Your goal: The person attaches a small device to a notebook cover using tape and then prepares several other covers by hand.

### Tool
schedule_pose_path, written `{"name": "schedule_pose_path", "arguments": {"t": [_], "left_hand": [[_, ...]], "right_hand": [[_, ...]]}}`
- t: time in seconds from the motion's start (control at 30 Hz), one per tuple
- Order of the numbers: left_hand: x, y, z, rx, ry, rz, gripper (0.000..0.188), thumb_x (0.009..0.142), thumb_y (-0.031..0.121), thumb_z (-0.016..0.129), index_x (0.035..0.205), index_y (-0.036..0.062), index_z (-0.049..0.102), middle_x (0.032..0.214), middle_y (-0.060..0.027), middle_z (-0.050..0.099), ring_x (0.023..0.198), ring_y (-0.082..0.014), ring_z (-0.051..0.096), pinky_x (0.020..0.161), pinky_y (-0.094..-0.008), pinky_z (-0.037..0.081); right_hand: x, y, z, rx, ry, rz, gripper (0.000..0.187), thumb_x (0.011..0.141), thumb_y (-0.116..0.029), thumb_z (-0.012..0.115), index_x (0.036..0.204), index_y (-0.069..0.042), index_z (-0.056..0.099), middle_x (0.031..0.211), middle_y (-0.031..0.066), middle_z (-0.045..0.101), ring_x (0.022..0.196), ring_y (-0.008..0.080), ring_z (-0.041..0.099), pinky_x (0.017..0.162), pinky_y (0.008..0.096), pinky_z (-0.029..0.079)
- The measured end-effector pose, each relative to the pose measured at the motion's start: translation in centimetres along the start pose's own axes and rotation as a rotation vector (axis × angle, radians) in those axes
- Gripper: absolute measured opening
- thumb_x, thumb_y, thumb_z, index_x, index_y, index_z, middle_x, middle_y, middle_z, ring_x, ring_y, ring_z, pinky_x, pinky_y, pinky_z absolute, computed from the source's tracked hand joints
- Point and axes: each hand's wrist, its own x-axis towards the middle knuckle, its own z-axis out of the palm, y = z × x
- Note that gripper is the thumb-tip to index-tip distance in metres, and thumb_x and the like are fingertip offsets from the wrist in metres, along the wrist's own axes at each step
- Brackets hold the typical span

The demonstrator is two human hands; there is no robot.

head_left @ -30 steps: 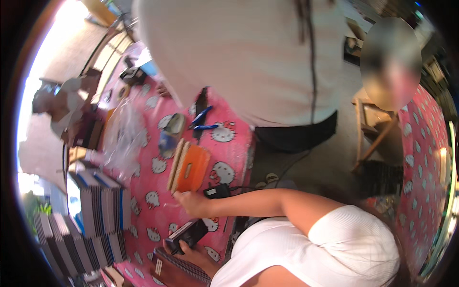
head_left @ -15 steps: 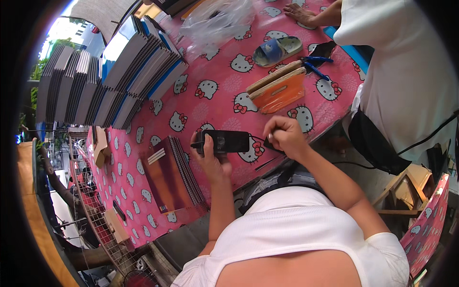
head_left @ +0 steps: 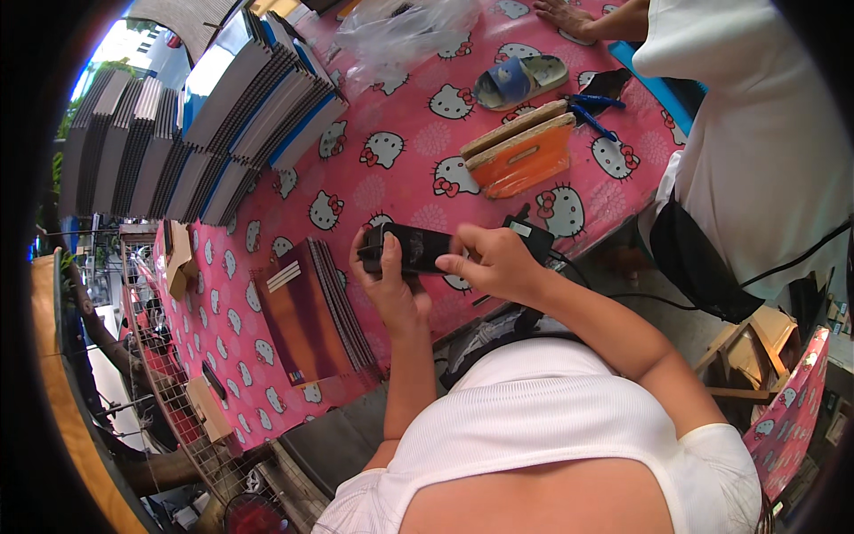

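- Currently, the right hand (head_left: 498,258) is at the right-hand end of the black device (head_left: 422,249); half a second ago it was apart from the device, farther to the right, with a small dark item between its fingers.
- Right hand state: fingers curled, thumb and forefinger drawn close together at the device end. Whether a small part is pinched there cannot be told, because the fingers cover the area.
- Left hand (head_left: 398,289) state: closed around the left end of the device, thumb laid along the upper face, fingers beneath. This grip matches the earlier view.
- Device location: held above the near edge of the pink table cover (head_left: 409,191), in front of the torso, to the right of the spiral notebook (head_left: 307,329).
- Adapter: a black power adapter (head_left: 531,236) shows on the table just beyond the right hand; its cable (head_left: 569,269) runs toward the table edge.
- Effect on the work: both hands now serve one object. As a judgement, the left hand acts as support and the right hand as the working hand.
- Unchanged items: the orange block (head_left: 534,165), blue-handled pliers (head_left: 594,123) and slipper (head_left: 520,82) lie together beyond the hands. The co-worker's hand (head_left: 565,20) rests flat on the far part of the table.
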Motion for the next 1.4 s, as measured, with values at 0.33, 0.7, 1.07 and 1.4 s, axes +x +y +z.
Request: {"name": "schedule_pose_path", "arguments": {"t": [0.33, 0.7, 1.07, 1.4], "left_hand": [[-0.1, 0.4, 0.4, -0.009, -0.018, -0.054, 0.040, 0.091, 0.011, 0.062, 0.124, 0.0072, 0.039, 0.106, -0.0070, 0.054, 0.091, -0.0172, 0.060, 0.075, -0.0298, 0.055], [0.0, 0.9, 0.7, 0.103, -0.060, -0.083, 0.038, 0.091, 0.012, 0.062, 0.122, 0.0074, 0.042, 0.103, -0.0066, 0.055, 0.090, -0.0154, 0.059, 0.075, -0.0284, 0.052], [0.2, 0.4, -0.2, -0.013, -0.100, -0.104, 0.043, 0.088, 0.008, 0.064, 0.124, 0.0081, 0.042, 0.109, -0.0081, 0.054, 0.095, -0.0167, 0.058, 0.081, -0.0303, 0.052], [-0.6, 0.2, -1.2, 0.076, -0.341, 0.174, 0.068, 0.077, 0.017, 0.077, 0.132, 0.0097, 0.038, 0.123, -0.0162, 0.050, 0.114, -0.0295, 0.053, 0.095, -0.0406, 0.048]], "right_hand": [[3.0, 2.0, 1.9, -0.375, 0.289, -0.976, 0.037, 0.065, 0.003, 0.066, 0.101, -0.007, 0.068, 0.103, 0.0111, 0.056, 0.083, 0.0245, 0.060, 0.068, 0.0334, 0.052], [4.7, 0.1, 0.0, -0.490, 0.084, -0.991, 0.018, 0.064, -0.005, 0.066, 0.081, -0.006, 0.062, 0.098, 0.0094, 0.051, 0.087, 0.0265, 0.056, 0.074, 0.0376, 0.047], [4.7, 1.9, 0.1, -0.424, 0.123, -1.131, 0.023, 0.069, -0.002, 0.067, 0.091, -0.006, 0.061, 0.107, 0.0074, 0.057, 0.085, 0.0225, 0.057, 0.071, 0.0335, 0.047], [2.6, -0.6, -0.6, 0.078, 0.059, -0.024, 0.022, 0.079, -0.022, 0.074, 0.083, -0.001, 0.067, 0.063, 0.0017, 0.062, 0.053, 0.0033, 0.053, 0.049, 0.0212, 0.041]]}}
